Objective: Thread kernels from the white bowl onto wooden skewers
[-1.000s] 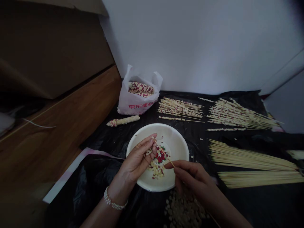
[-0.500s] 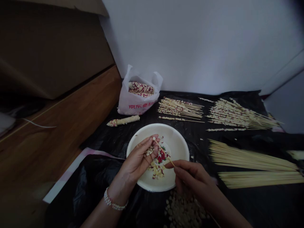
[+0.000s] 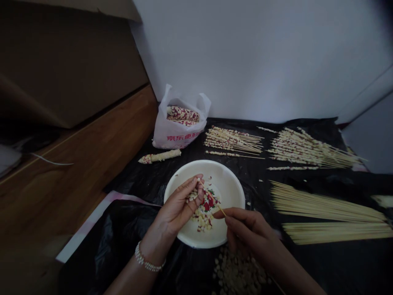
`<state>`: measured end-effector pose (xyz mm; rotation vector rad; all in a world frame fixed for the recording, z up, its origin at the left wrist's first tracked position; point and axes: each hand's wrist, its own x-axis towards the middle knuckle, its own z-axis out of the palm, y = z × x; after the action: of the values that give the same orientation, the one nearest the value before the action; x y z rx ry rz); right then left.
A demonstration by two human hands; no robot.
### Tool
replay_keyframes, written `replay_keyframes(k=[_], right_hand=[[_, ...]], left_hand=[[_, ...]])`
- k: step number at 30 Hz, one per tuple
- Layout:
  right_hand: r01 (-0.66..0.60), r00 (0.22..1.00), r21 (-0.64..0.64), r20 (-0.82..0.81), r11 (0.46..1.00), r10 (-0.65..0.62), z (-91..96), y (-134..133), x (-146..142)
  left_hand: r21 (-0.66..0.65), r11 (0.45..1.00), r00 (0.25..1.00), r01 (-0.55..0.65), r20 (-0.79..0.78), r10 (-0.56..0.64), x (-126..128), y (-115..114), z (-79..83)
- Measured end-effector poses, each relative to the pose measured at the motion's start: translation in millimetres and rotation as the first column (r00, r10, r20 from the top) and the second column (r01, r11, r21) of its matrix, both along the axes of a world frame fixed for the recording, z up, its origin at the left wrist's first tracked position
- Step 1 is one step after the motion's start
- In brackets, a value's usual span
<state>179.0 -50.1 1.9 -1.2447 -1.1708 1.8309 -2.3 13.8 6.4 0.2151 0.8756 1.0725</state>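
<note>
Head view: left hand, half-cupped, pinches corn kernel at tip of bamboo skewer; right hand, closed, grips skewer. Overpushing could split kernel, prick left hand.

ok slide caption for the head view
Left hand pinches a corn kernel at the tip of a wooden skewer in the right hand, above a white basin.

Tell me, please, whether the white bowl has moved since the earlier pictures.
No, not visibly: judged against the plastic bag, the white bowl sits in the same place, with the same gap between them.
</note>
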Motion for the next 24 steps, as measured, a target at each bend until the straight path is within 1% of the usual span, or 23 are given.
replay_keyframes(k=[5, 12, 19, 24], right_hand=[[-0.014, 1.000, -0.001, 0.007, 1.000, 0.014, 1.5, 0.4, 0.0], [-0.011, 0.999, 0.018, 0.034, 1.000, 0.010, 0.3, -0.1, 0.7], [0.002, 0.999, 0.016, 0.042, 1.000, -0.003, -1.1, -1.2, 0.2], [-0.014, 0.999, 0.020, 0.036, 1.000, 0.013, 1.1, -0.3, -1.8]], left_hand=[[-0.013, 1.000, 1.000, -0.006, 0.019, 0.007, 0.2, 0.1, 0.4], [-0.031, 0.999, 1.000, -0.012, -0.011, 0.011, 0.8, -0.6, 3.2], [0.003, 1.000, 0.998, -0.028, -0.058, 0.028, 0.3, -0.2, 1.9], [0.033, 0.999, 0.996, 0.006, -0.089, -0.003, 0.8, -1.3, 0.7]])
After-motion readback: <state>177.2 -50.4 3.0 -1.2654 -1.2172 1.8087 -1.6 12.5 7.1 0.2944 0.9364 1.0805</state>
